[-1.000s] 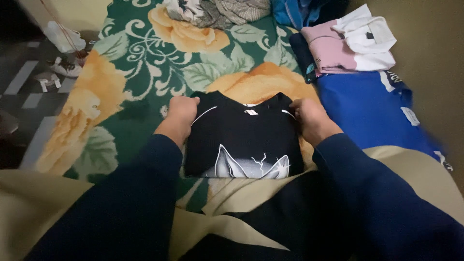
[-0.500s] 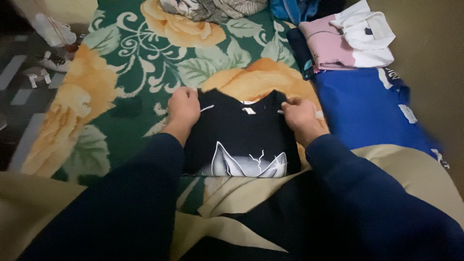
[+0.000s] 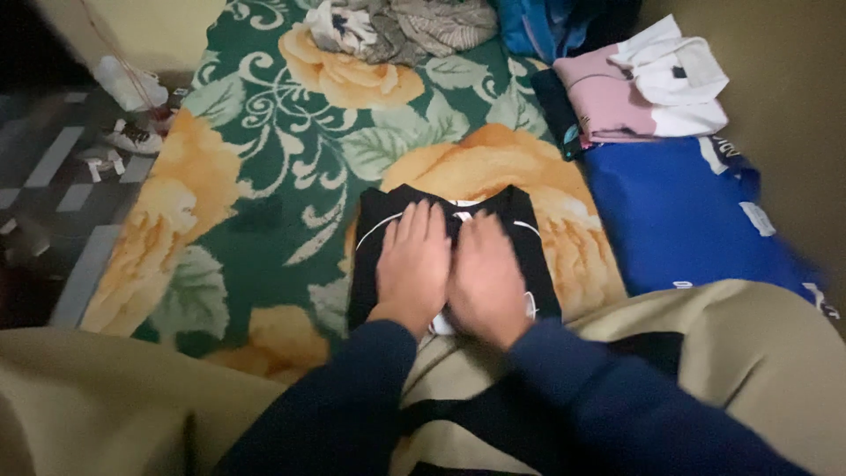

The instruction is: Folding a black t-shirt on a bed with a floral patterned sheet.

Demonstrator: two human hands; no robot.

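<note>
Nearest the camera, dark blue sleeves reach out over beige trousers. The left hand (image 3: 412, 263) and right hand (image 3: 487, 278) lie side by side, palms down, fingers (image 3: 421, 227) flat and close together, pressing on the folded black T-shirt with white piping (image 3: 379, 220); they pinch nothing. The shirt rests on the green blanket with large orange roses (image 3: 264, 159). To its right lies a folded blue garment (image 3: 679, 211), beyond that a pink and white folded top (image 3: 643, 92), and at the far edge crumpled grey patterned clothes (image 3: 414, 26).
</note>
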